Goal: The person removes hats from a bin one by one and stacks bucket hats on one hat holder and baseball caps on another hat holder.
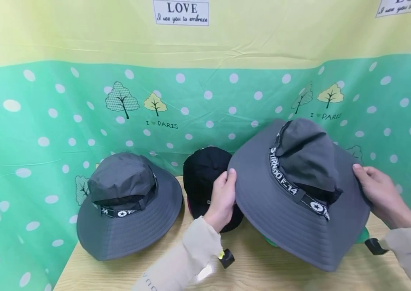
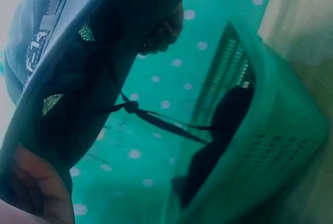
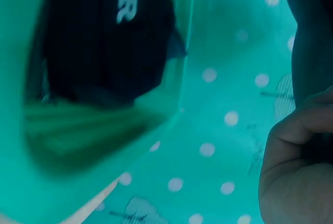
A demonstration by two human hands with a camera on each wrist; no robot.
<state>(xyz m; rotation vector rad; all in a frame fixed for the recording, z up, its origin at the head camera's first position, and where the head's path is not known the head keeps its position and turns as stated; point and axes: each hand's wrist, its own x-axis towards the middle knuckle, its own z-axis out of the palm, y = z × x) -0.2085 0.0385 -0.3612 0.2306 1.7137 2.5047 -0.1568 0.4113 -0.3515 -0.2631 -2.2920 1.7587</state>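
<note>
Hat (image 1: pixel 300 161): grey, wide-brimmed, with a white-lettered band; held up off the table (image 1: pixel 81 279), tilted, on the right side of the scene.
Left hand (image 1: pixel 221 200): pinches the hat's left edge, thumb on top.
Right hand (image 1: pixel 380 194): pinches the opposite edge, thumb on top, fingers bent.
Cord (image 2: pixel 156 116): dark, hanging from the hat's underside through a bead (image 2: pixel 131 107); I cannot tell whether its ends touch anything.
Basket (image 2: pixel 291 109): green, slotted, mostly hidden behind and below the hat from the head view.
Basket's load: a dark cap (image 3: pixel 109 42) marked with a white R.
Black cap (image 1: pixel 205 173): on the table, partly covered from the head view by the left hand.
Other hat (image 1: pixel 125 202): grey too, crown up on the table, left of the black cap.
Cloth (image 1: pixel 52 161): green with pale dots, yellow above, hanging behind everything.
</note>
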